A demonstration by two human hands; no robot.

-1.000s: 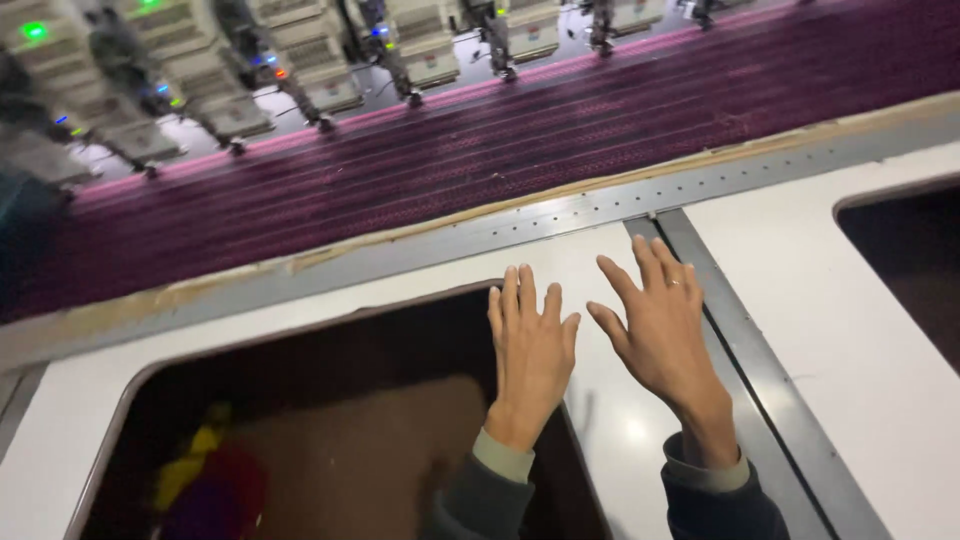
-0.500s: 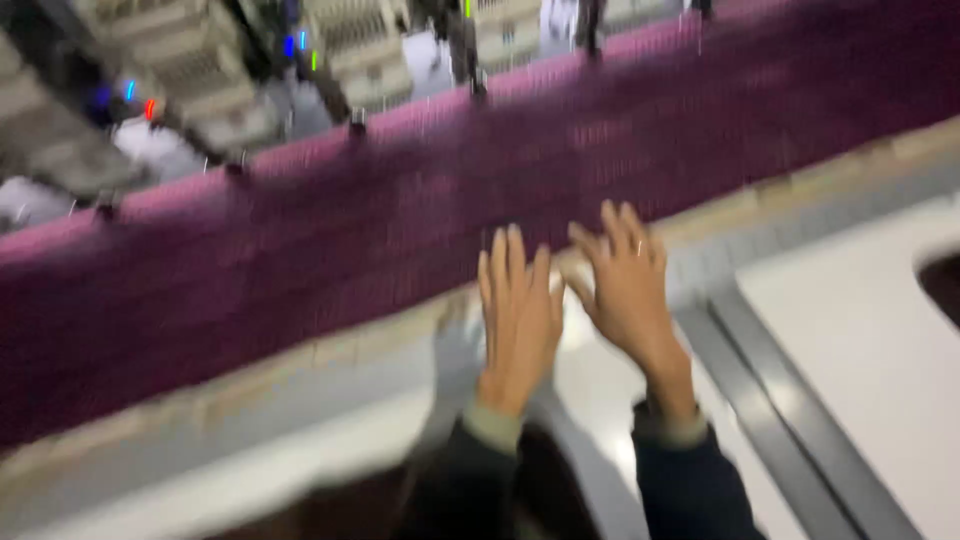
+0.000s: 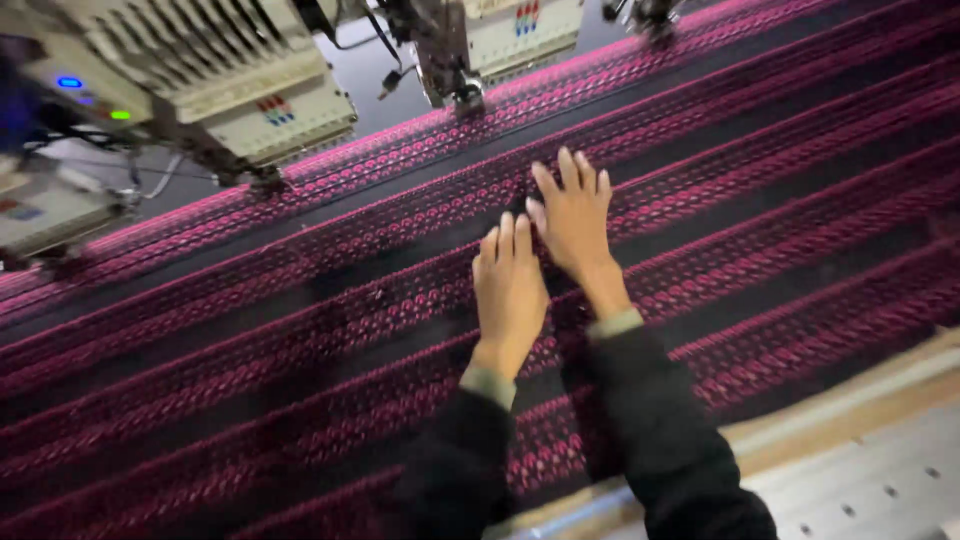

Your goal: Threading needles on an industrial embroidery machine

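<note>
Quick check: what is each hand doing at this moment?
Left hand: open, flat on the pink-patterned fabric, holding nothing.
Right hand: open, flat on the same fabric, holding nothing.

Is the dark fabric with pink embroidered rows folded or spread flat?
Spread flat: the dark fabric with pink embroidered rows lies stretched, both hands pressing it.

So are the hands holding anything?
No. The left hand and right hand lie flat, fingers spread, on the pink patterned cloth, gripping nothing.

Embroidery heads (image 3: 250, 70) cut off at top; fabric (image 3: 300, 330) overruns edges.
</note>
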